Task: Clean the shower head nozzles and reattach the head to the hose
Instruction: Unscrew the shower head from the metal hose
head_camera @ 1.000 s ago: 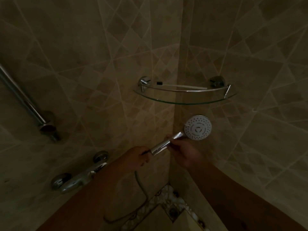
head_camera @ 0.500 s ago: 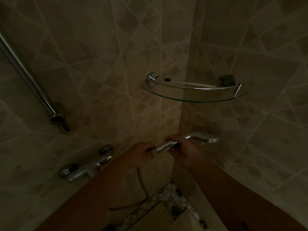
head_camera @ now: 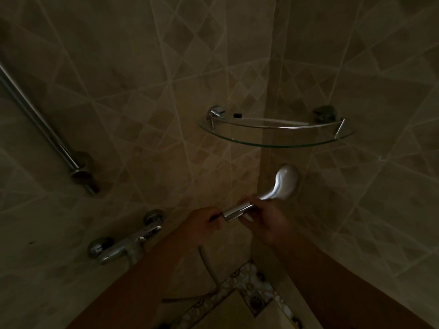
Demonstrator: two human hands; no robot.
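Observation:
The chrome shower head is held in front of the tiled corner with its smooth back toward me; the nozzle face is hidden. My right hand grips its handle just below the head. My left hand grips the hose end at the bottom of the handle, where the two parts meet. The grey hose hangs down from my left hand and curves along the floor.
A chrome mixer tap is mounted on the left wall below a slanted chrome rail. A glass corner shelf holds a thin white stick with a dark tip. A floor drain sits in the patterned corner.
The shower head has turned in my right hand: its nozzle face showed first, then its edge, now its back. Both hands stayed on the handle joint.

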